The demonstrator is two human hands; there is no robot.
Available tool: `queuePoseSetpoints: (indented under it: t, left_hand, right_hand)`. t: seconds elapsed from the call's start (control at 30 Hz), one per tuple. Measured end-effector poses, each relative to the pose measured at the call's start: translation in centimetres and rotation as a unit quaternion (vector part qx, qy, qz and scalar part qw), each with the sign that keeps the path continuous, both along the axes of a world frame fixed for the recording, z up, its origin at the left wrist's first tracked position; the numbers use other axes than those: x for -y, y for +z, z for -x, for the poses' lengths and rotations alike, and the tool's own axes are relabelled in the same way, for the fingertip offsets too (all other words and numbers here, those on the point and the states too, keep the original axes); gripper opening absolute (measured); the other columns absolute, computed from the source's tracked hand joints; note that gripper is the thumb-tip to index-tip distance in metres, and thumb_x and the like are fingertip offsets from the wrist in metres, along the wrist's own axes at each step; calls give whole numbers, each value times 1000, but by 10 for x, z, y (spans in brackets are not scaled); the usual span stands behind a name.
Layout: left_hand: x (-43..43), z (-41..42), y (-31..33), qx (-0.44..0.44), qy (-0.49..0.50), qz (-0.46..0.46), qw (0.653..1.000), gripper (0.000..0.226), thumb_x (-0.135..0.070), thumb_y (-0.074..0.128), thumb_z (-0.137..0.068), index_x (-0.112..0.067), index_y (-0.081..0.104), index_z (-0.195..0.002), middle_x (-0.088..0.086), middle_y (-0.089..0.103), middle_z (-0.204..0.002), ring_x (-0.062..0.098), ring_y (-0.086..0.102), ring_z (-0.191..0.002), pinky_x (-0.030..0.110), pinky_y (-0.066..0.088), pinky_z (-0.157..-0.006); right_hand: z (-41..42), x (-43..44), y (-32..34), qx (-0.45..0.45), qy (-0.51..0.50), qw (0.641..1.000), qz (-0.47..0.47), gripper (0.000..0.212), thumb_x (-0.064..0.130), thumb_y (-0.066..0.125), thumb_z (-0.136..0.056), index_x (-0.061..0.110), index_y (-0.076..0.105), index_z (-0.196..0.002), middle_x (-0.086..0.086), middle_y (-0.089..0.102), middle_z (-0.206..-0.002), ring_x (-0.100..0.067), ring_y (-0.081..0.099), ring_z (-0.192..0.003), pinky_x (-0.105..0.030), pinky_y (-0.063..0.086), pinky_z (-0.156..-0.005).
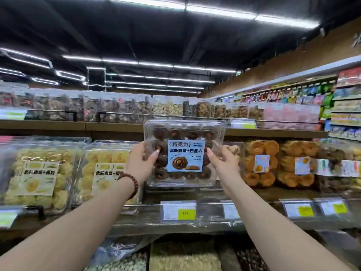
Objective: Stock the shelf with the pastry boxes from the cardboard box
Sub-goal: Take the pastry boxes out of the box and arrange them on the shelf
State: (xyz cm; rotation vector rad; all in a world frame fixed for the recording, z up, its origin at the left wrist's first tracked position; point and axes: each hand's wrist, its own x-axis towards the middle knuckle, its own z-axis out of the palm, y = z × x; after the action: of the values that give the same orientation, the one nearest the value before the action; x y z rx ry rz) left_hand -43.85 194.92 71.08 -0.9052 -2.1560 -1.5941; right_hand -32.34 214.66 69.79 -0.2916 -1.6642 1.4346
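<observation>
At frame centre, my left hand (143,163) and right hand (224,163) grip a clear pastry box (184,153) of chocolate cookies by its sides, upright before the shelf (117,128), between yellow-cookie boxes (39,173) and orange-cookie boxes (261,163).

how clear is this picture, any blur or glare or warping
Head view: the held chocolate cookie box and both hands, left and right, are sharp; side boxes and price tags smear; ceiling light strips glare; wide-angle bends the shelf edges.
</observation>
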Motion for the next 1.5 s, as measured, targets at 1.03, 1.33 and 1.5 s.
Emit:
queuePoseSetpoints:
  t: [1.03, 1.33, 1.5]
  left_hand:
    - [-28, 10, -94, -17, 61, 316, 947, 42, -19, 47, -95, -15, 46, -136, 8, 38, -147, 22, 39, -133, 28, 33, -106]
    - [70, -23, -98, -31, 138, 214, 967, 18, -18, 46, -92, -11, 63, -92, 7, 67, -90, 25, 60, -86, 34, 50, -75]
    - [208, -64, -122, -3, 213, 257, 943, 17, -24, 52, -90, -13, 65, -88, 8, 67, -91, 25, 60, -90, 28, 44, -74]
  right_hand:
    - [49, 14, -71, 397, -148, 845, -327, 86, 40, 66, -84, 35, 9, -149, -17, 39, -138, -34, 43, -124, -41, 47, -86]
    - [25, 129, -75, 209, -71, 893, -391, 10, 21, 54, -88, 14, 61, -91, -6, 58, -99, -26, 53, -99, -35, 44, -75]
    - [13, 260, -98, 211, 61, 883, -416, 12, 26, 53, -90, 18, 61, -85, -3, 62, -93, -22, 57, -92, -29, 41, -65]
